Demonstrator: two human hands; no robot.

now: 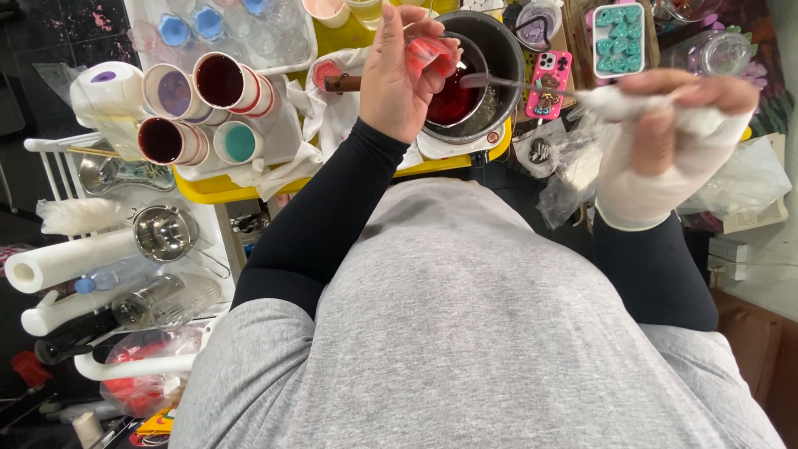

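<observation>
Red liquid fills the small pan inside the black pot, and I see my left hand tilting a red-stained cup over it so drips fall in, while my gloved right hand closes on a spoon reaching there.

The person wears a loose grey T-shirt over a black long-sleeved top, its 2 tight sleeves reaching the wrists. The left hand is bare; the right hand wears a thin whitish glove.
</observation>
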